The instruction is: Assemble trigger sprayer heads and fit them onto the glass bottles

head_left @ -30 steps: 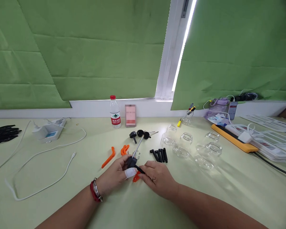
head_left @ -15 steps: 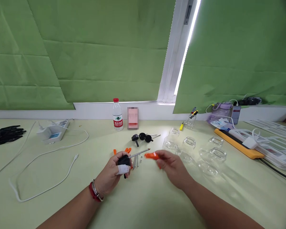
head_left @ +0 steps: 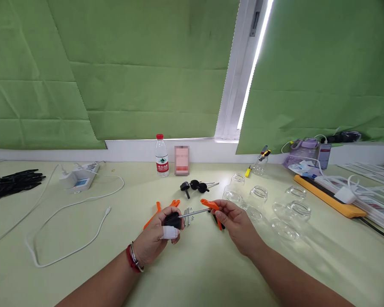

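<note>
My left hand (head_left: 161, 232), its thumb wrapped in white tape, is closed around a black cap (head_left: 172, 220) with a thin metal rod (head_left: 195, 212) pointing right. My right hand (head_left: 235, 221) pinches a bent orange plastic piece (head_left: 209, 204), which meets the rod's far tip; whether the tip is inside it I cannot tell. Beyond my hands lie several black round caps with rods (head_left: 194, 185). Metal pins and small nuts (head_left: 188, 217) lie between my hands. More orange pieces (head_left: 175, 203) are behind my left hand, and black handles (head_left: 215, 216) are partly hidden by the right.
Several clear glass jars (head_left: 258, 200) stand upside down or upright at the right; I cannot tell which. Behind them a jar holds screwdrivers (head_left: 262, 160). A water bottle (head_left: 162, 160) stands at the back. A white cable (head_left: 96, 234) loops across the left.
My right hand has let go of the black handle at the cap and brought up an orange piece to the rod's tip. The rod has swung from upward to rightward.
</note>
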`<state>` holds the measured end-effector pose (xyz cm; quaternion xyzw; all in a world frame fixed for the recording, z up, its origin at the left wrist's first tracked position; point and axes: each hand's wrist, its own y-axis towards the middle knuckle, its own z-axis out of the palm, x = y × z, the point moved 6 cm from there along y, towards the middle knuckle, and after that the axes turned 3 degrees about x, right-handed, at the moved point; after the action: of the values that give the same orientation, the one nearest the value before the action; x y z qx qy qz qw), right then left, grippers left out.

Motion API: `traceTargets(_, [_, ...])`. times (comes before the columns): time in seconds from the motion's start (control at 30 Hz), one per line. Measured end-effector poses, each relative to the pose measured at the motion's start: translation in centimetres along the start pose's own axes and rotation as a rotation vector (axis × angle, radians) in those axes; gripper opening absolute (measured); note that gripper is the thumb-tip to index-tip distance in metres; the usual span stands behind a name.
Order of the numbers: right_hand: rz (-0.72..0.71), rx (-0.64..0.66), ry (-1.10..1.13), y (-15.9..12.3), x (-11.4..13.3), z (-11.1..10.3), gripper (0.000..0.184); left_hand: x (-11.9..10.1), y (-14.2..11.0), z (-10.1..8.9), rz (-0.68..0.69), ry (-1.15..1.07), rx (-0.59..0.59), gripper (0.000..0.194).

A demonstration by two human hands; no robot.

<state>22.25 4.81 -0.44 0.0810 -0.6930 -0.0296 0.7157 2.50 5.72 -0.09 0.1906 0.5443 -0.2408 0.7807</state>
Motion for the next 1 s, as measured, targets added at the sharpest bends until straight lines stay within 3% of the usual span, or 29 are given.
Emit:
traceTargets(0.33, [0.068,0.161,0.221,-0.4,-0.3,0.7,0.025,0.8,-0.2,0.1,0.012,-0.064,0.121,0.036])
traceTargets(0.8, [0.039,0.311,0.379,-0.6,0.1,1.2,0.025,0.3,-0.4,0.8,0.046,-0.071,0.161,0.033])
traceTargets(1.0, [0.022,0.336,0.39,-0.6,0.1,1.2,0.025,0.7,-0.4,0.8,-0.039,0.036,0.134,0.03])
